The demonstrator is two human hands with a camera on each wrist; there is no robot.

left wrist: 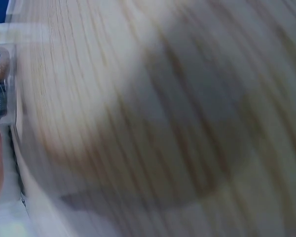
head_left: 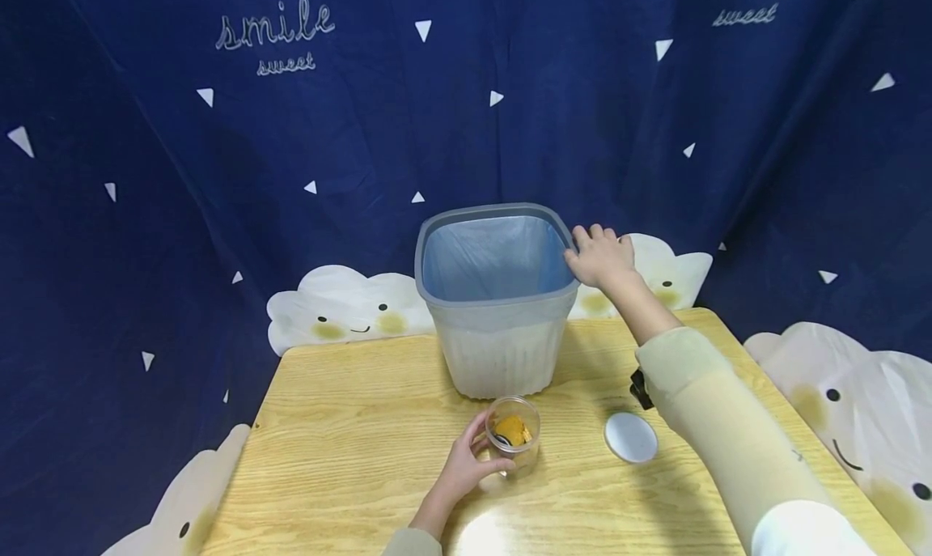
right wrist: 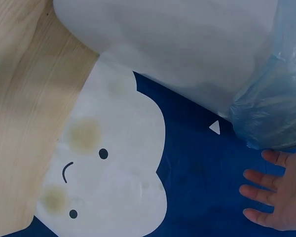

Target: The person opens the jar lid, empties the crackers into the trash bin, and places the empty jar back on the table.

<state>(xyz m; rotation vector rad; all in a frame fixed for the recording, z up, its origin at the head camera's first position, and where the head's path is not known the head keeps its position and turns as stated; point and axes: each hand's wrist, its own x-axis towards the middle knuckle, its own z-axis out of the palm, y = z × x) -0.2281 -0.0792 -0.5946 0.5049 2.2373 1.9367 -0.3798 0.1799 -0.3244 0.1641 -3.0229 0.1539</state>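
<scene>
We see the left hand (head_left: 462,463) curled round a clear cup (head_left: 518,449), just in front of the lined bin (head_left: 502,337). Next, we find the right hand (head_left: 604,256), fingers loosely spread, gripping nothing, against or just beside the bin; we cannot tell which. Further right, a white disc (head_left: 631,438) lies on the table (head_left: 342,426).

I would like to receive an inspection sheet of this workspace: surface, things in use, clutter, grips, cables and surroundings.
Surface: wooden table, with glare near the person.
Things in use: clear cup with orange and dark contents; pale bin with blue liner, standing upright behind the cup.
Clutter: round white disc lying to the right of the cup.
Grips: left hand holds the cup; right hand is at the bin's right side, contact uncertain.
Cables: nothing seen.
Surroundings: navy curtain with white triangles and smiling clouds.
</scene>
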